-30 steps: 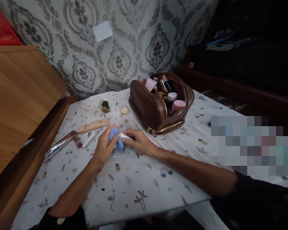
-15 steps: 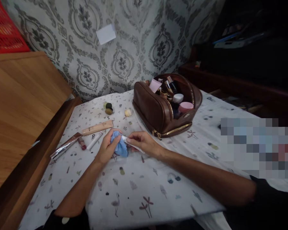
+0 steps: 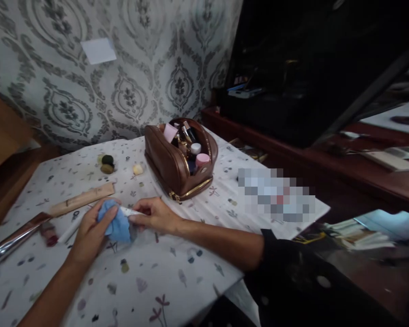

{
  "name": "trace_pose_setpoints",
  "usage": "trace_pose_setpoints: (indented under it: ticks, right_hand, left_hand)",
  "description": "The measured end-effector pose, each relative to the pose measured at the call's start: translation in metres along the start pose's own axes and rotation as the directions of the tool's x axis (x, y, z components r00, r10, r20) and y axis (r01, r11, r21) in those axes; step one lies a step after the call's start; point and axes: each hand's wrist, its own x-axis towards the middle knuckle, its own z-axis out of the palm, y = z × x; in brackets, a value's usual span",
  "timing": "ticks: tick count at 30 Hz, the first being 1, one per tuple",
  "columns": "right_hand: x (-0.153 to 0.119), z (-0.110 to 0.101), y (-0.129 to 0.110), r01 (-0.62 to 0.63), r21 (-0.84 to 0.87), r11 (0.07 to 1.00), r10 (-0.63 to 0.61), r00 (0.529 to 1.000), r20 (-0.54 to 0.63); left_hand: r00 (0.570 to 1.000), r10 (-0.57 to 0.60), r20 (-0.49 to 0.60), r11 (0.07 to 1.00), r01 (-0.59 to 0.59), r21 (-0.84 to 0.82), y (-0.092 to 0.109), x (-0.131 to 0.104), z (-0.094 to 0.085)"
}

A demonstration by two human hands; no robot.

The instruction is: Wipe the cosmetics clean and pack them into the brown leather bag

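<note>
My left hand [image 3: 92, 227] is closed on a light blue cloth [image 3: 117, 226], its thumb pressed over the fabric. My right hand [image 3: 157, 215] pinches a slim white tube [image 3: 131, 211], whose far end meets the cloth. Both hands are just above the patterned white tablecloth. Left of them lie a beige tube [image 3: 83, 198], a shiny metallic tube [image 3: 15, 240], a small dark red tube [image 3: 49, 234] and another white tube [image 3: 71, 227]. Behind my hands stands an open brown cosmetic bag [image 3: 167, 165] with jars and bottles inside.
Small green and dark round items [image 3: 107, 164] and a yellowish one [image 3: 137, 169] sit toward the back of the table. A blurred-out patch covers something at the right. Beyond it are a dark red shelf [image 3: 347, 168] and a large black screen [image 3: 293, 68].
The view has turned to the right, so the bag and hands appear farther left and more of the shelf shows. Both hands keep their hold on the cloth and white tube.
</note>
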Motion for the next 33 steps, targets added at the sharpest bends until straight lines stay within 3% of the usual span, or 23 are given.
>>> trace_pose_setpoints:
  ticks: [3, 7, 15, 19, 24, 29, 33]
  right_hand:
    - [-0.001, 0.0, -0.002, -0.012, 0.088, 0.996, 0.01, 1.0, 0.024]
    - [-0.002, 0.001, -0.003, -0.016, 0.11, 0.994, 0.013, 1.0, 0.026]
    - [-0.002, 0.003, -0.005, -0.177, 0.277, 0.944, 0.121, 0.97, 0.209]
    - [-0.002, 0.004, -0.005, -0.219, 0.384, 0.897, 0.131, 0.961, 0.242]
    - [0.001, 0.004, -0.004, -0.165, 0.422, 0.891, 0.142, 0.986, 0.085]
    - [0.0, 0.003, -0.012, -0.121, 0.332, 0.935, 0.168, 0.979, -0.118]
    - [0.0, 0.003, -0.015, -0.112, 0.263, 0.958, 0.154, 0.978, -0.142]
  left_hand:
    - [0.993, -0.092, -0.08, 0.988, 0.081, -0.135, 0.004, -0.003, 0.009]
    - [0.98, -0.194, -0.052, 0.951, 0.175, -0.256, 0.003, -0.005, 0.02]
    - [0.97, -0.226, -0.086, 0.928, 0.188, -0.32, 0.005, -0.005, 0.019]
    - [0.966, -0.245, -0.086, 0.91, 0.199, -0.364, 0.003, -0.003, 0.017]
    - [0.979, -0.194, -0.057, 0.921, 0.162, -0.354, -0.001, -0.002, 0.018]
    - [0.975, -0.121, -0.187, 0.946, 0.057, -0.318, -0.002, -0.006, 0.024]
    - [0.947, -0.156, -0.281, 0.945, 0.061, -0.321, -0.007, -0.008, 0.027]
